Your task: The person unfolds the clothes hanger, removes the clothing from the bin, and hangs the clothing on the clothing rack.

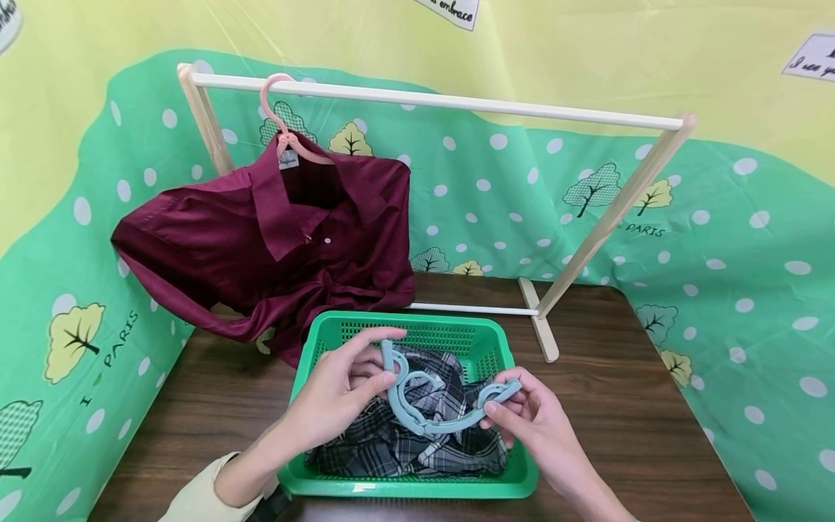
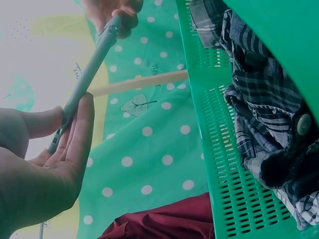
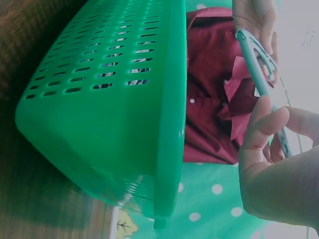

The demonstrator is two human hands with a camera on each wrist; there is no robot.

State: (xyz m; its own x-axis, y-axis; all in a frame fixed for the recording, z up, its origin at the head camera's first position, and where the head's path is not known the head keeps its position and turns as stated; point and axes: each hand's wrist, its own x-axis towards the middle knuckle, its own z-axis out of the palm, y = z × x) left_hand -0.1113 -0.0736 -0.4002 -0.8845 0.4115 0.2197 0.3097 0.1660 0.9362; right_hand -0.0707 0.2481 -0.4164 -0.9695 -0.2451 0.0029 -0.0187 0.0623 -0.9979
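Over the green basket [image 1: 407, 487], my two hands hold a light blue folding clothes hanger [image 1: 424, 424] between them. Thumb and fingers of my left hand [image 1: 339, 384] pinch its left end, while my right hand [image 1: 531, 420] pinches the opposite arm. Its hook curls inward between the arms in the head view. Below lies a crumpled black, grey and white plaid garment [image 1: 457, 457] inside the basket. In the left wrist view the hanger [image 2: 89, 74] stands clear of the basket, seen edge-on.
Behind the basket stands a rack with a white rail [image 1: 457, 104] and wooden legs [image 1: 613, 217]. A maroon shirt [image 1: 215, 239] hangs from it on a pink hanger [image 1: 279, 109] at the left. Brown wooden tabletop [image 1: 620, 406] extends on both sides, with patterned green cloth [image 1: 737, 275] around it.
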